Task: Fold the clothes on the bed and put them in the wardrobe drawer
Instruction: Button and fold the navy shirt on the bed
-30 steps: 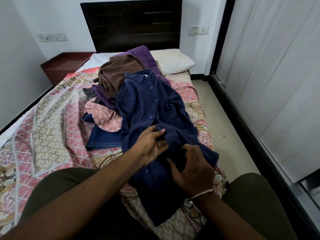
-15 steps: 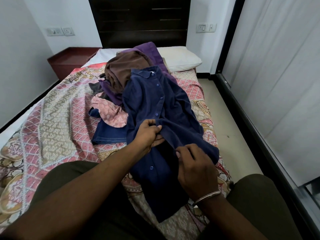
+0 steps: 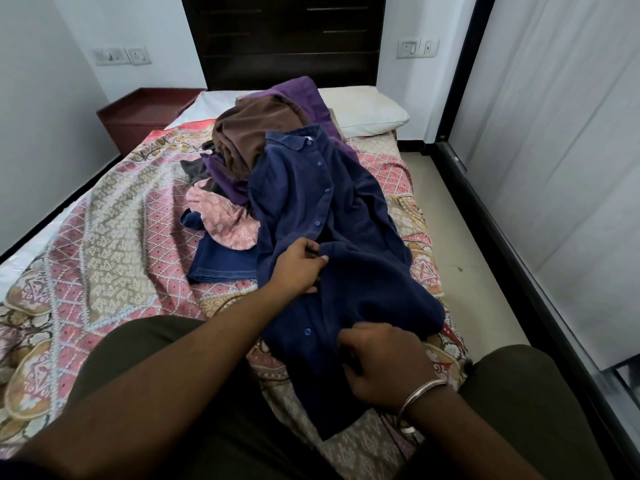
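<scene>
A navy button-up shirt (image 3: 311,209) lies lengthwise on the patterned bedspread (image 3: 104,237), its collar toward the headboard. My left hand (image 3: 298,268) pinches the shirt's front edge near its middle. My right hand (image 3: 377,365), with a metal bangle on the wrist, grips the fabric lower down by a button. Behind the shirt sits a heap of clothes: a brown garment (image 3: 252,133), a purple one (image 3: 304,95), a pink patterned piece (image 3: 225,220) and folded blue jeans (image 3: 221,265).
A white pillow (image 3: 363,109) and a dark headboard (image 3: 284,39) stand at the bed's far end. A red-brown bedside box (image 3: 145,112) sits at the far left. On the right, a strip of floor (image 3: 460,258) runs along white sliding wardrobe doors (image 3: 554,168). My knees frame the near edge.
My left hand went from lying flat on the shirt to pinching its front edge. My right hand slid toward me along the fabric and curled round it.
</scene>
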A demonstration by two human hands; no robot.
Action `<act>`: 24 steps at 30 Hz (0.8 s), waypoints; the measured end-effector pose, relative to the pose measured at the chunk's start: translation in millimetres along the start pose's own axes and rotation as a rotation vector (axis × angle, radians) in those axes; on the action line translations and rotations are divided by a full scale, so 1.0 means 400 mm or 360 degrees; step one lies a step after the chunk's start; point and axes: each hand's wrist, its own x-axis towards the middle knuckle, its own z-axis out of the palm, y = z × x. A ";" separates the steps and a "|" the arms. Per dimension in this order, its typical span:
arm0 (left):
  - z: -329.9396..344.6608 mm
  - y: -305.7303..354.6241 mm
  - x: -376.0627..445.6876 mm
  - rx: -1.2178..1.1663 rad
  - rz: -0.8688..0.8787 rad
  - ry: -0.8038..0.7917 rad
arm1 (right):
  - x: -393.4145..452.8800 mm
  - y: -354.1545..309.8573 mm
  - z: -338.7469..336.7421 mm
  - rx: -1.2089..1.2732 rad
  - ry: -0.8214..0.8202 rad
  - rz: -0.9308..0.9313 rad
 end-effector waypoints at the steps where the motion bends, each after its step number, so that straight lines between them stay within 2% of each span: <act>1: -0.006 -0.002 -0.004 0.0211 0.0127 0.0066 | -0.001 0.003 0.005 -0.0017 -0.0152 0.0038; 2: -0.012 -0.001 -0.014 0.0368 0.0239 0.0138 | -0.003 0.009 0.011 -0.0031 -0.0255 0.0070; 4: -0.036 0.007 -0.035 0.0554 0.0352 0.0195 | -0.005 0.014 0.018 0.0021 -0.0251 0.0128; 7: -0.077 0.015 -0.074 0.0923 0.0287 0.0032 | 0.006 0.012 0.042 0.0226 0.0177 0.0103; 9: -0.104 0.007 -0.108 0.1151 0.0199 -0.0154 | 0.020 0.003 0.059 0.0332 0.0362 0.0050; 11: -0.118 -0.016 -0.141 0.1298 0.0117 -0.0286 | 0.032 -0.006 0.077 0.0358 0.0339 0.0025; 13: -0.120 -0.042 -0.161 0.1421 0.0067 -0.0289 | 0.036 -0.010 0.090 0.0325 0.0185 0.0088; 17: -0.090 -0.069 -0.160 0.1378 -0.0128 -0.0345 | 0.027 0.001 0.107 0.0328 -0.0044 0.0334; 21: -0.066 -0.079 -0.148 0.1277 -0.0156 -0.0367 | 0.024 0.003 0.117 0.0506 0.0119 0.0477; 24: -0.069 -0.080 -0.145 0.1152 -0.0171 -0.0372 | 0.027 -0.005 0.113 0.0487 0.0231 0.0512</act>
